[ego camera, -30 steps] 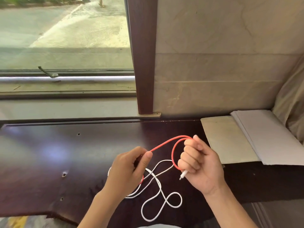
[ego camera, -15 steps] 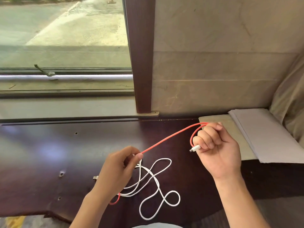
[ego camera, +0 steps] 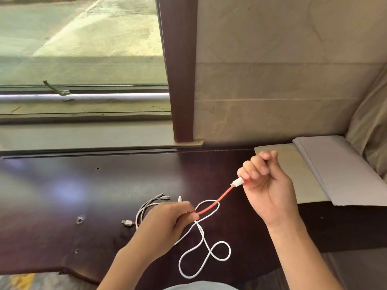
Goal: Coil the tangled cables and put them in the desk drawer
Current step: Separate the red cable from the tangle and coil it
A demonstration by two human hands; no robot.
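A red cable (ego camera: 217, 200) runs taut between my two hands above the dark desk (ego camera: 62, 195). My right hand (ego camera: 266, 185) grips its white plug end (ego camera: 237, 182) in curled fingers. My left hand (ego camera: 167, 222) pinches the red cable lower down, between thumb and fingers. A white cable (ego camera: 204, 245) lies under the hands in loose tangled loops. A grey multi-headed cable (ego camera: 150, 203) fans out left of my left hand. A USB plug (ego camera: 127, 223) with a red stub lies beside it. No drawer is in view.
A stack of white paper (ego camera: 339, 170) lies on a beige pad (ego camera: 293, 172) at the desk's right. Beyond it hangs a curtain (ego camera: 368, 126). A window and a dark wooden post (ego camera: 180, 70) stand behind the desk. Small screw holes dot the desk's left part.
The red cable has slid through my right hand until only its white plug end is gripped. The span between my hands is shorter. The USB plug and grey cable now show left of my left hand.
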